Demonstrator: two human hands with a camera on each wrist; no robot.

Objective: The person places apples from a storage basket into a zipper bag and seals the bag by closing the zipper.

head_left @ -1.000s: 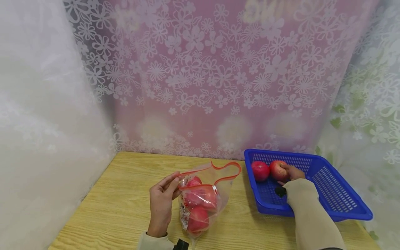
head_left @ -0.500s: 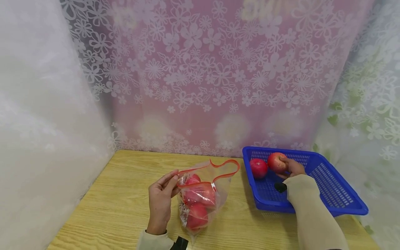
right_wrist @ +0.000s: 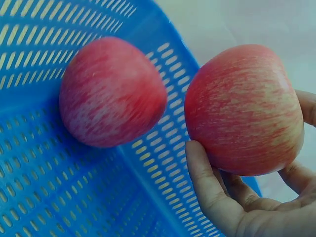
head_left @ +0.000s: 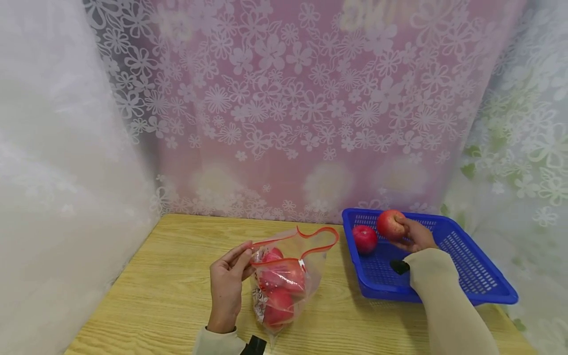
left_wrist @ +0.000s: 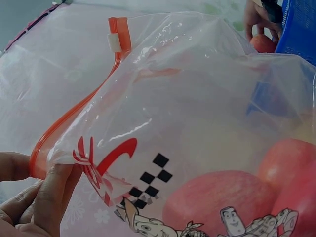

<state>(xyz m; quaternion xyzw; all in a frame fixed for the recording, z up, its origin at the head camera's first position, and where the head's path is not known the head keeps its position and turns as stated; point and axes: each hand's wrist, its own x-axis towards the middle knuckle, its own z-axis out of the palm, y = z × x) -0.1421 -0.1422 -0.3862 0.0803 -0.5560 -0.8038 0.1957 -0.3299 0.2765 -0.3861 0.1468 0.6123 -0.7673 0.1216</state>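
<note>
In the head view my left hand [head_left: 227, 286] pinches the rim of a clear zip bag [head_left: 316, 276] with a red zip edge. Its mouth gapes, and several red apples [head_left: 279, 303] lie inside. The left wrist view shows fingers [left_wrist: 52, 197] on the bag's edge, a white slider [left_wrist: 114, 42] and cartoon prints. My right hand [head_left: 416, 236] grips an apple [right_wrist: 247, 111], raised inside the blue basket. Another red apple [head_left: 365, 239] sits in the basket's left corner, apart from the held one in the right wrist view.
The blue plastic basket [head_left: 481, 256] with slotted walls stands on the right of the wooden table [head_left: 168, 276], near its right edge. A pink flowered curtain [head_left: 266, 123] hangs behind the table, with pale sheets on either side.
My right hand has lifted the apple from the basket's floor, up and slightly left. The left hand keeps its pinch on the bag. The whole view has shifted slightly.
</note>
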